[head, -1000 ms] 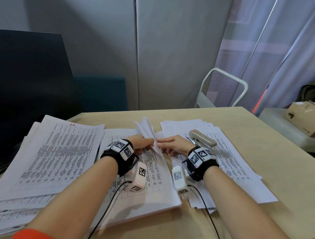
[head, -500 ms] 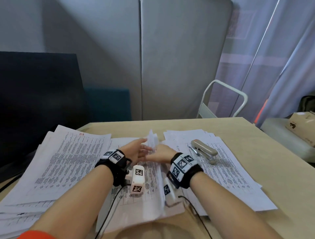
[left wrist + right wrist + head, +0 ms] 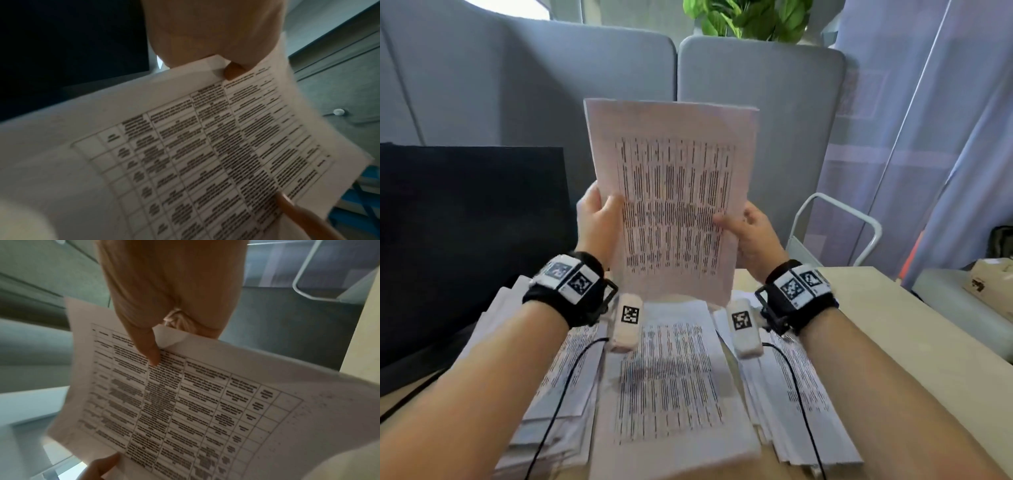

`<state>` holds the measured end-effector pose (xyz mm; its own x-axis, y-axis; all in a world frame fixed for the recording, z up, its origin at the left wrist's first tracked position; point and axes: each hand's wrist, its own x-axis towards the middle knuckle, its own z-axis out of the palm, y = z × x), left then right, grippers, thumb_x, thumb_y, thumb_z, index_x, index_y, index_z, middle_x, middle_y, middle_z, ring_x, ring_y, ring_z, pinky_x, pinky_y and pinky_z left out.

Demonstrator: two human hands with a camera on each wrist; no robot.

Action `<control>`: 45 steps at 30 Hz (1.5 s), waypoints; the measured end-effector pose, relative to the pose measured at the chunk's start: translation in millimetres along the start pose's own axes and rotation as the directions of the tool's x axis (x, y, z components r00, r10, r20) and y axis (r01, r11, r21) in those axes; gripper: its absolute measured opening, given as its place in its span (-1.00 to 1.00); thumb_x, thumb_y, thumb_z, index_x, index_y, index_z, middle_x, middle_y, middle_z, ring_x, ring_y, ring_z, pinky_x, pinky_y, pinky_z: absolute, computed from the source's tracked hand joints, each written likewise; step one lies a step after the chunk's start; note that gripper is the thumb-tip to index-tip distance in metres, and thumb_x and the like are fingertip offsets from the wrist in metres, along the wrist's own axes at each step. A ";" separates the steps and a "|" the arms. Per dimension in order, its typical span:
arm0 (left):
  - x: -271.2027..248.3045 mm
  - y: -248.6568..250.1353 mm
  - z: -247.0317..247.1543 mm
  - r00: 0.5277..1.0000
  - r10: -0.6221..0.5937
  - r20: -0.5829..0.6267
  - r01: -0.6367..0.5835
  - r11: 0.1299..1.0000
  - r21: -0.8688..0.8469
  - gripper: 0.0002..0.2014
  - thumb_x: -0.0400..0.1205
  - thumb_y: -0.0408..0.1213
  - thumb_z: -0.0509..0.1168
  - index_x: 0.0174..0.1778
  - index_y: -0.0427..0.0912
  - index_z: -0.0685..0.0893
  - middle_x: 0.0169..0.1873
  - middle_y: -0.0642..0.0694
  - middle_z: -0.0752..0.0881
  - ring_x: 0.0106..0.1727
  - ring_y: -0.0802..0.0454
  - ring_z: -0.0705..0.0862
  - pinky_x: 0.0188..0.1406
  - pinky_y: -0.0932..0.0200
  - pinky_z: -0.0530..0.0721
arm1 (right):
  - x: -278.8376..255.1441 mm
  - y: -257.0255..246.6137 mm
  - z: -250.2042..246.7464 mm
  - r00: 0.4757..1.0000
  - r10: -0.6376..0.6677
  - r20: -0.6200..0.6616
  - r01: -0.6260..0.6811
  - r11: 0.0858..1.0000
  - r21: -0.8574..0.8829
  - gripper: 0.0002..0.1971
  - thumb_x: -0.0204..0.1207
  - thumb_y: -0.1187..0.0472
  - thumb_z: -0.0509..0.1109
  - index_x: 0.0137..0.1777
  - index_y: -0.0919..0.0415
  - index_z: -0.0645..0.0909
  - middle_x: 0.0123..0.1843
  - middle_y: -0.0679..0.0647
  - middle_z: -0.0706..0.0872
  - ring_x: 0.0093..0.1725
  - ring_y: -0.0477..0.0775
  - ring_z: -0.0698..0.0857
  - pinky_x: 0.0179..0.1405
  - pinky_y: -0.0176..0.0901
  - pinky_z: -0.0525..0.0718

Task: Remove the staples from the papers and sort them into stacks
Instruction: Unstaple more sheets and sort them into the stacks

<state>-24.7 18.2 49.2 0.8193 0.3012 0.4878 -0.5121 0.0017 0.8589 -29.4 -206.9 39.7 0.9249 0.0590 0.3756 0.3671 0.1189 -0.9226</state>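
Observation:
I hold a printed set of papers [image 3: 671, 202] upright in the air above the table, its table of text facing me. My left hand [image 3: 597, 219] grips its left edge, thumb on the front. My right hand [image 3: 746, 229] grips its right edge the same way. In the left wrist view the papers [image 3: 205, 146] are pinched under the left hand [image 3: 226, 68]. In the right wrist view the right hand [image 3: 152, 345] presses its thumb on the papers [image 3: 185, 402]. Below lie a middle stack [image 3: 671, 394], a left stack [image 3: 571, 370] and a right stack [image 3: 801, 394]. No staple shows.
The wooden table [image 3: 914, 342] runs to the right with bare surface. A dark monitor [image 3: 465, 240] stands at the left. Grey padded panels [image 3: 750, 102] rise behind. A white metal frame [image 3: 839, 219] and a cardboard box [image 3: 993, 284] sit at the right.
Both hands have lifted a set of papers off the middle stack, from low over the table up to an upright hold. The camera has tilted upward; the stapler is out of sight.

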 end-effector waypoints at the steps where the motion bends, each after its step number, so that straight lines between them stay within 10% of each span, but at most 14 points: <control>1: 1.7 4.4 1.5 0.998 0.065 -0.017 -0.065 0.998 -0.006 -0.74 0.66 -0.50 0.10 -0.03 -0.08 0.62 -0.14 0.02 0.74 -0.20 0.22 0.75 -0.26 0.35 0.69 | 0.1 -0.6 0.2 1.000 -0.004 -0.009 0.004 0.999 0.045 -0.79 0.59 0.33 0.42 0.20 0.18 0.62 0.14 0.20 0.79 0.08 0.22 0.79 0.08 0.23 0.77; 9: -44.3 -85.2 9.8 0.980 -0.199 0.026 0.180 0.930 0.319 -0.84 0.70 -0.41 0.11 0.14 -0.18 0.51 0.02 -0.16 0.71 -0.13 0.01 0.71 -0.14 -0.01 0.77 | -19.9 62.7 10.3 0.967 0.248 -0.053 -0.251 0.904 -0.347 -0.75 0.67 0.32 0.31 0.30 0.13 0.61 0.21 0.05 0.74 0.20 0.09 0.72 0.38 0.04 0.61; 13: -33.8 -97.5 4.5 0.962 -0.258 -0.090 0.273 0.879 0.391 -0.65 0.65 -0.40 0.16 0.31 -0.03 0.33 -0.03 -0.13 0.66 -0.05 -0.12 0.69 0.02 -0.17 0.72 | -17.6 75.3 -6.4 0.939 0.310 -0.150 -0.344 0.857 -0.383 -0.87 0.53 0.40 0.38 0.02 0.21 0.63 0.02 0.15 0.77 0.00 0.14 0.76 0.03 -0.05 0.74; 15: -34.3 -107.3 3.9 0.923 -0.385 0.007 0.298 0.725 0.621 -0.46 0.64 -0.38 0.23 0.49 0.01 0.22 0.05 -0.20 0.63 0.00 -0.18 0.65 0.09 -0.17 0.68 | -23.3 84.2 -11.3 0.904 0.410 -0.125 -0.414 0.760 -0.501 -0.86 0.47 0.44 0.36 -0.01 0.31 0.67 -0.12 0.16 0.72 -0.15 0.11 0.71 -0.21 -0.10 0.66; 18: -54.4 -121.8 18.7 0.906 -0.415 0.082 0.118 0.436 0.892 -0.51 0.60 -0.17 0.37 0.43 -0.10 0.41 0.32 -0.27 0.43 0.30 -0.22 0.47 0.33 -0.11 0.48 | -39.8 110.6 -6.7 0.872 0.482 -0.089 -0.430 0.663 -0.613 -0.73 0.39 0.41 0.37 0.09 0.25 0.67 -0.04 0.21 0.78 -0.03 0.19 0.77 0.03 0.06 0.78; 21: -74.8 -129.0 42.0 0.782 -0.579 0.231 0.320 0.691 0.648 -0.56 0.55 0.23 0.32 -0.14 -0.13 0.53 -0.20 -0.11 0.54 -0.14 -0.07 0.59 -0.02 0.06 0.59 | -49.8 130.1 1.0 0.849 0.526 -0.049 -0.403 0.585 -0.703 -0.58 0.46 0.37 0.41 0.34 0.27 0.58 0.21 0.23 0.73 0.21 0.22 0.71 0.23 -0.01 0.68; 24: -85.7 -131.9 59.8 0.655 -0.702 0.280 0.494 0.678 0.545 -0.63 0.62 0.06 0.33 -0.15 -0.21 0.49 -0.34 -0.14 0.52 -0.34 -0.08 0.55 -0.34 0.12 0.57 | -55.8 133.8 1.9 0.821 0.571 0.000 -0.342 0.490 -0.802 -0.58 0.58 0.30 0.39 0.44 0.26 0.50 0.32 0.22 0.67 0.30 0.23 0.66 0.12 -0.16 0.57; 28: -89.7 -151.6 63.9 0.712 -0.660 0.242 0.406 0.667 0.624 -0.95 0.58 -0.46 0.21 -0.08 -0.34 0.50 -0.35 -0.18 0.56 -0.37 -0.12 0.60 -0.48 0.15 0.54 | -51.4 132.8 -14.9 0.807 0.591 0.018 -0.378 0.539 -0.753 -0.71 0.61 -0.02 0.37 0.02 0.24 0.69 -0.15 0.14 0.72 -0.19 0.10 0.67 -0.12 -0.06 0.64; 32: -97.3 -178.3 42.9 0.724 -0.641 0.253 0.541 0.756 0.368 -0.15 0.57 -0.54 0.35 0.63 -0.04 -0.02 -0.07 -0.22 0.69 -0.08 -0.12 0.68 -0.12 0.02 0.71 | -47.4 140.8 -36.2 0.806 0.585 -0.090 -0.427 0.468 -0.774 -0.58 0.67 0.10 0.26 0.36 0.43 0.56 0.25 0.20 0.66 0.21 0.22 0.66 0.28 0.05 0.59; 34: -99.0 -183.9 35.3 0.724 -0.622 0.298 0.541 0.780 0.315 -0.10 0.61 -0.53 0.33 0.63 0.21 -0.07 -0.10 -0.37 0.73 -0.14 -0.14 0.71 -0.07 0.00 0.74 | -50.8 145.2 -35.2 0.793 0.608 -0.040 -0.402 0.472 -0.785 -0.61 0.68 0.22 0.22 0.42 0.41 0.56 0.40 0.22 0.64 0.36 0.21 0.62 0.39 -0.02 0.52; 40: -98.6 -170.1 47.3 0.696 -0.628 0.348 0.422 0.749 0.511 -0.75 0.69 -0.23 0.29 0.27 -0.15 0.55 -0.07 -0.16 0.64 -0.20 0.02 0.62 -0.23 0.20 0.61 | -62.8 142.2 -37.7 0.822 0.564 0.085 -0.384 0.658 -0.647 -0.55 0.67 0.45 0.12 0.51 0.20 0.53 0.22 0.01 0.70 0.11 -0.14 0.65 -0.03 -0.48 0.51; 45: -98.6 -170.2 57.2 0.666 -0.633 0.394 0.254 0.690 0.678 -0.79 0.67 -0.40 0.18 0.08 -0.02 0.62 -0.17 -0.09 0.58 -0.40 0.07 0.52 -0.51 0.27 0.47 | -60.5 147.4 -44.6 0.792 0.584 0.178 -0.290 0.616 -0.732 -0.44 0.71 0.33 0.17 0.70 0.11 0.20 0.46 0.28 0.55 0.43 0.24 0.53 0.48 0.00 0.42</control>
<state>-3.6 -66.3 -136.2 0.9717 -0.1763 -0.1572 0.0298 -0.5688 0.8219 -26.9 -237.1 -122.9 0.9291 0.2929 -0.2258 0.0307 -0.6693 -0.7423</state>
